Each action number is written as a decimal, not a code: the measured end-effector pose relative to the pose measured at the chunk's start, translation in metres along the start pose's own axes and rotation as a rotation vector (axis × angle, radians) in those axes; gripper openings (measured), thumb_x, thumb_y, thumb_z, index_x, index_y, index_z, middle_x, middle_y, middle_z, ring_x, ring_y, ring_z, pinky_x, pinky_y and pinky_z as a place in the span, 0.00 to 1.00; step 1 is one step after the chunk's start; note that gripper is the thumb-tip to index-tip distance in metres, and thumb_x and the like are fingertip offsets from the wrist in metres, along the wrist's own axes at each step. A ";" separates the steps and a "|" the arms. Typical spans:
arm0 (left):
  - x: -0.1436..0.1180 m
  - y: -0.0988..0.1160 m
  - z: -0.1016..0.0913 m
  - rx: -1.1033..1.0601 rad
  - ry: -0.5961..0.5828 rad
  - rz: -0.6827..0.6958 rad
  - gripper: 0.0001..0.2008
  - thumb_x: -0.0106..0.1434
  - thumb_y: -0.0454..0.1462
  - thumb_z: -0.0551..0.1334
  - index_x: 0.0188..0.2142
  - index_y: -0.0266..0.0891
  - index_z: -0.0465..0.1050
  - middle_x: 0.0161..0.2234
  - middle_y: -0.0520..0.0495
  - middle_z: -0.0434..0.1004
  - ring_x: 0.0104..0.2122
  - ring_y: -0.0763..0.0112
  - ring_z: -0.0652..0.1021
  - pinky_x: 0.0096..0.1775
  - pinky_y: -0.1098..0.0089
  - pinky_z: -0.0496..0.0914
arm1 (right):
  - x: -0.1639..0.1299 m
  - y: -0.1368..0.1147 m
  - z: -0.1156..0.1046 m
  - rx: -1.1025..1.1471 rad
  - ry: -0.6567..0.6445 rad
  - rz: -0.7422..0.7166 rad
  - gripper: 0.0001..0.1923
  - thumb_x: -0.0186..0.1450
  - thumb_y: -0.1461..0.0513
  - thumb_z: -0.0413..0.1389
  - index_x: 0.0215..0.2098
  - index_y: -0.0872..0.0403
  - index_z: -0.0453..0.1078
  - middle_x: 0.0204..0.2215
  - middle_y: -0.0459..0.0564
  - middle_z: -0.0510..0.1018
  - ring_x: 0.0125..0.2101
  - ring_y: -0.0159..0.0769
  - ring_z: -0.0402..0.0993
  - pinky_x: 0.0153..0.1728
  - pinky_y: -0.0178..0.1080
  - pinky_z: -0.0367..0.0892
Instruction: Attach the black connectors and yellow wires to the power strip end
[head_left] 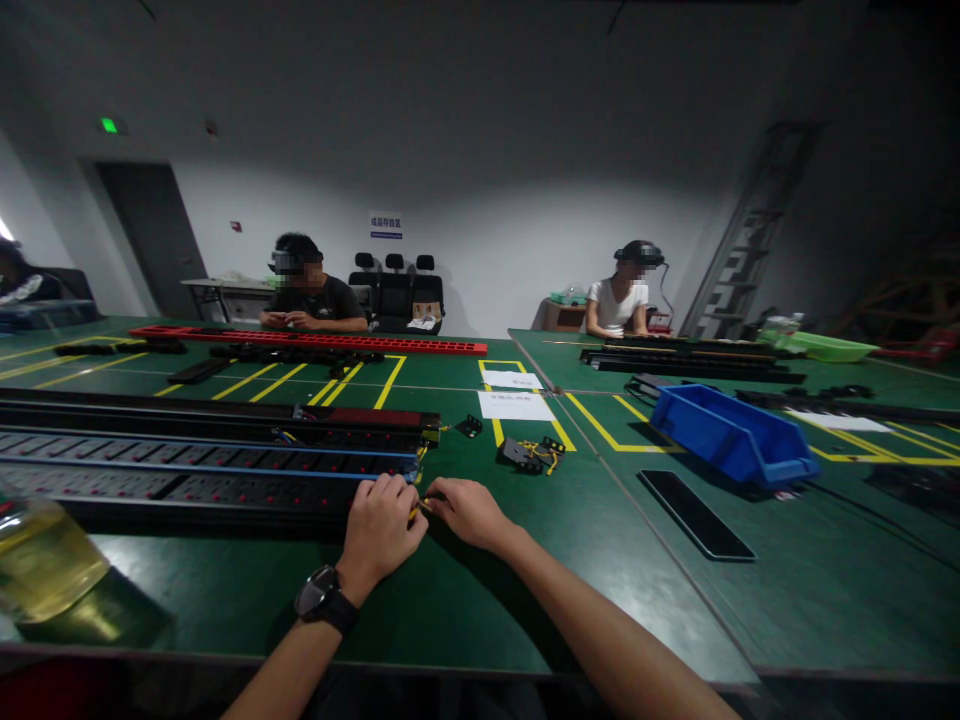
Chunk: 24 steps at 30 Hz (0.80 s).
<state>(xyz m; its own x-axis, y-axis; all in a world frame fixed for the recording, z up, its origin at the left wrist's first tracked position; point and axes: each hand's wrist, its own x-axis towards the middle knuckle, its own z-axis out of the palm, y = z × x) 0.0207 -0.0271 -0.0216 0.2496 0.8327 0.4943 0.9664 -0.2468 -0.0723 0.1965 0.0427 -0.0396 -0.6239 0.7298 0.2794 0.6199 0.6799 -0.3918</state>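
Long black power strips (187, 490) with rows of sockets and small red marks lie side by side at the left, their ends near my hands. Closed at the end of the nearest strip, my left hand (382, 530) has a bit of yellow wire (414, 512) showing between thumb and fingers. My right hand (469, 510) meets it fingertip to fingertip, pinching the same small yellow piece; its far end is hidden. Beyond my hands lie grey and black end pieces (525, 455) with yellow wires, and a small black bracket (469, 427).
A bottle of yellow liquid (52, 565) stands at the left front. To the right are a phone (694, 515) and a blue bin (731, 435). Paper labels (514, 405) and a long red rail (315, 340) lie farther back. Two people sit across the table.
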 end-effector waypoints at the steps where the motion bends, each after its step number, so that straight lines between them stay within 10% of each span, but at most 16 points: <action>1: 0.000 0.000 0.000 -0.002 -0.001 0.000 0.05 0.62 0.37 0.60 0.32 0.40 0.75 0.36 0.43 0.76 0.41 0.57 0.72 0.43 0.57 0.62 | 0.000 0.000 0.000 0.001 0.001 0.000 0.08 0.72 0.58 0.54 0.45 0.49 0.74 0.41 0.48 0.83 0.41 0.37 0.78 0.37 0.34 0.62; 24: 0.000 -0.001 0.002 0.010 0.000 -0.006 0.05 0.62 0.38 0.61 0.32 0.40 0.75 0.35 0.44 0.76 0.41 0.57 0.72 0.42 0.57 0.61 | -0.001 -0.002 -0.002 0.006 -0.011 0.005 0.08 0.72 0.58 0.54 0.45 0.49 0.74 0.41 0.48 0.82 0.41 0.36 0.78 0.37 0.33 0.61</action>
<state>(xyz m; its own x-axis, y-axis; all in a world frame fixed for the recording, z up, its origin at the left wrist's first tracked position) 0.0203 -0.0258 -0.0230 0.2440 0.8342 0.4945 0.9684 -0.2369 -0.0783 0.1965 0.0410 -0.0368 -0.6258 0.7325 0.2681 0.6201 0.6757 -0.3987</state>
